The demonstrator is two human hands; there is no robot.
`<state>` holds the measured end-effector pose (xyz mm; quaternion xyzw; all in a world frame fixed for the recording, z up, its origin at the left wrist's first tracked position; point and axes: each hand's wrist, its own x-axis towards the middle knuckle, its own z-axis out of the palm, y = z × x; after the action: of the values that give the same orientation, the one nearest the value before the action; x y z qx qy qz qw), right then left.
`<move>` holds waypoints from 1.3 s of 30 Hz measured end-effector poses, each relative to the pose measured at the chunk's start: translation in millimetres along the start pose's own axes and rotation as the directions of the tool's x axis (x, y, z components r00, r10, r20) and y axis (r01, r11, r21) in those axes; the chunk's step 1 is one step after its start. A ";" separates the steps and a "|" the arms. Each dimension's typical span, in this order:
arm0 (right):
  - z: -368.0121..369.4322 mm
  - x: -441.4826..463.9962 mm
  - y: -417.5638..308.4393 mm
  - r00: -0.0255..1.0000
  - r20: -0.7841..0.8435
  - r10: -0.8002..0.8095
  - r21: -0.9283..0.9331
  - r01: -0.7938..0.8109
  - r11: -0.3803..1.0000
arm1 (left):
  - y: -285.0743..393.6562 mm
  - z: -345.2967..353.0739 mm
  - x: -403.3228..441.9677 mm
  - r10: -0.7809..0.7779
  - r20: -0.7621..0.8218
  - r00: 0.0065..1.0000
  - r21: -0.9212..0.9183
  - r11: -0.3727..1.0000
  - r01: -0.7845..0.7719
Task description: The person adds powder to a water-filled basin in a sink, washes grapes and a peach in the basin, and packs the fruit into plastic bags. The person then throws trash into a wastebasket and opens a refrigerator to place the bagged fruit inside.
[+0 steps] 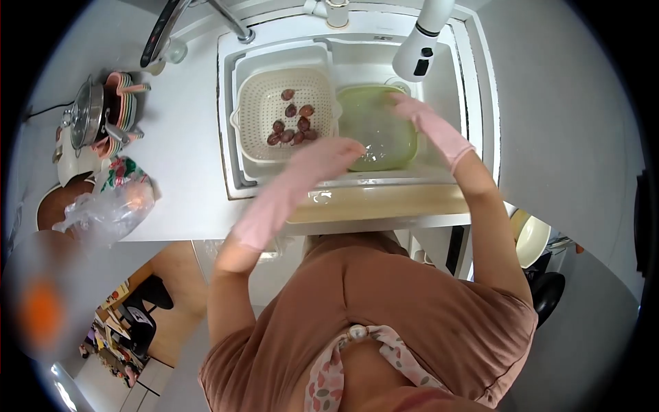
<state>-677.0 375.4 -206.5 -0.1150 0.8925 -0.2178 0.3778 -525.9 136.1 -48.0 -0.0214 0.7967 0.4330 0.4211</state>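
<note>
You have a strip of open room between the green basin (405, 162) and the right wall of the sink (446, 96); the white tap (410, 60) crowds its back edge, the colander (259, 96) its left. Your left hand (331, 152) and right hand (412, 111) are apart, both at the basin; you cannot tell whether either grips. Inside, the water (377, 127) looks cloudy. Dark red fruit (303, 124) clusters in the colander.

Bright, fairly even light leaves small glints on the water (376, 127), while motion smears the gloved left hand (338, 151), an orange patch (42, 311) blurs out of focus, and the edges curve into black corners.
</note>
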 end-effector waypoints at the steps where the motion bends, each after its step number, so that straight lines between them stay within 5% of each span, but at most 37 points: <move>1: 12.3 13.7 -1.3 0.998 -0.026 -0.053 -0.112 0.050 0.992 | -2.8 19.2 24.6 -0.004 -0.031 0.999 0.127 0.992 0.008; 2: 24.4 24.8 -3.6 0.993 -0.045 -0.109 -0.224 0.096 0.970 | -15.7 41.0 55.1 -0.006 -0.063 0.998 0.251 0.968 0.022; 5: 49.9 51.7 -3.7 0.928 0.043 -0.371 -0.530 0.336 0.779 | -60.6 91.4 164.1 0.130 -0.488 0.863 0.339 0.939 0.051; 6: 52.0 53.0 -7.7 0.941 0.078 -0.328 -0.544 0.316 0.777 | -64.9 91.9 189.7 0.091 -0.535 0.840 0.377 0.916 0.141; 10: 78.4 71.2 30.9 0.961 0.061 -0.271 -0.488 0.265 0.832 | -67.8 76.6 226.0 -0.219 -0.428 0.877 0.492 0.757 0.429; 16: 81.6 7.6 22.2 0.991 0.053 -0.121 -0.347 0.132 0.928 | -47.0 75.9 216.5 -0.386 -0.243 0.890 0.447 0.770 0.456; 20: 113.2 9.4 32.3 0.995 0.053 -0.088 -0.107 0.093 0.990 | -58.4 87.2 216.8 -0.441 -0.245 0.863 0.184 0.853 0.488; 22: 131.2 14.7 39.6 0.996 0.051 -0.080 0.174 0.070 0.982 | -46.7 87.3 192.7 -0.430 -0.284 0.857 0.031 0.889 0.456; 25: 142.2 21.4 42.3 0.996 0.091 -0.004 0.482 -0.041 0.875 | -60.4 89.7 200.2 -0.472 -0.217 0.854 -0.180 0.880 0.440; 28: 136.8 16.1 33.8 0.946 0.303 0.115 0.723 -0.307 0.618 | -46.1 79.4 165.8 -0.475 -0.091 0.875 -0.492 0.785 0.375; 30: 122.7 7.1 20.7 0.856 0.498 0.140 0.784 -0.513 0.348 | -32.8 73.1 149.2 -0.434 -0.040 0.900 -0.639 0.704 0.311; 33: 113.4 6.2 11.0 0.868 0.424 0.258 0.718 -0.496 0.488 | -56.0 80.8 186.4 -0.470 0.087 0.878 -0.718 0.581 0.382; 35: 101.2 1.6 4.2 0.864 0.403 0.303 0.733 -0.503 0.459 | -84.0 99.8 230.0 -0.555 0.097 0.826 -0.807 0.442 0.392; 39: 82.3 -2.5 8.1 0.871 0.403 0.283 0.753 -0.491 0.438 | -42.0 78.1 204.8 -0.517 0.109 0.849 -0.839 0.411 0.358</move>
<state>-616.0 358.5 -259.8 0.2654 0.6319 -0.5101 0.5197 -590.2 232.8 -238.5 -0.4626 0.4895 0.6288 0.3885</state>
